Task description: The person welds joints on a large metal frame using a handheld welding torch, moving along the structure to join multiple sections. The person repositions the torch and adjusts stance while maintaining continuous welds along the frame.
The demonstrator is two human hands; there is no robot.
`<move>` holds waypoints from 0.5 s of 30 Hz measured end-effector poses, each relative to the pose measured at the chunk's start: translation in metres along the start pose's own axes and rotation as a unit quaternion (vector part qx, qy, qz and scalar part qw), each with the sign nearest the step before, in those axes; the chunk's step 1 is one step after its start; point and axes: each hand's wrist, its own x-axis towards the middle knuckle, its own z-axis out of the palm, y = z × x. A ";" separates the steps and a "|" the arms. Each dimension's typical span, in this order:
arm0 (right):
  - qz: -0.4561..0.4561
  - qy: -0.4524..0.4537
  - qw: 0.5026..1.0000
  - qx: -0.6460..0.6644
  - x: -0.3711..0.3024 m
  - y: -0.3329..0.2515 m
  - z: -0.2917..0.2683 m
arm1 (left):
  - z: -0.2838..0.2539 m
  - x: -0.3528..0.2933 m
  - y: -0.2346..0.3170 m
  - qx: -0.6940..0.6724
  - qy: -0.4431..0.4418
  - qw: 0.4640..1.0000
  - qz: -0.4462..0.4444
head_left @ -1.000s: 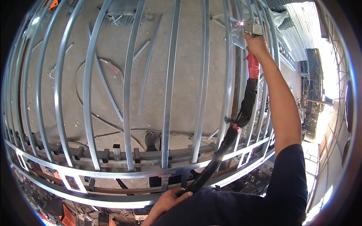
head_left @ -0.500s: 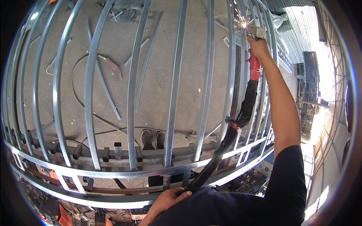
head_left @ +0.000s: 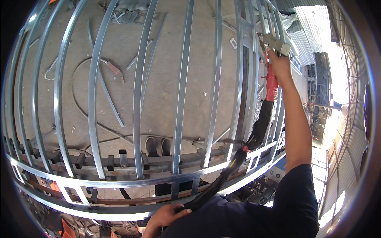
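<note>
My right hand (head_left: 280,65) is wrapped round the grip of a welding gun (head_left: 276,43), a pale boxy head with a dark nozzle over the far right of a metal frame (head_left: 180,99). No sparks show at the nozzle. Red wrapping (head_left: 272,85) covers the line behind the grip, and a thick black-sheathed hose (head_left: 260,123) runs from it back toward my body. At the lower edge, my left hand (head_left: 168,216) closes on the near end of that hose, thumb stretched along it; its fingertips are partly hidden. The frame is made of shiny square tubes.
Dark support beams with short square tube stubs (head_left: 123,158) lie under the frame's near side. Below on the concrete floor are loose tubes (head_left: 105,85), a cable (head_left: 79,101) and a red-handled tool (head_left: 114,68). My shoes (head_left: 158,146) show between bars. Corrugated sheeting rises at the right.
The bright sparks at the nozzle have stopped. My right hand has drawn the welding gun slightly nearer and to the right, tilting its head. My left hand has shifted slightly left.
</note>
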 end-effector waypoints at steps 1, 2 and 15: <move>0.008 -0.002 1.000 -0.004 -0.007 0.006 0.001 | 0.000 -0.002 -0.004 0.016 -0.002 1.000 -0.003; -0.021 0.009 1.000 0.003 -0.014 0.015 0.002 | 0.000 -0.003 -0.008 0.033 -0.004 0.999 -0.006; -0.008 -0.012 0.998 -0.057 -0.054 0.036 0.008 | -0.004 -0.019 0.000 0.082 0.009 0.996 -0.037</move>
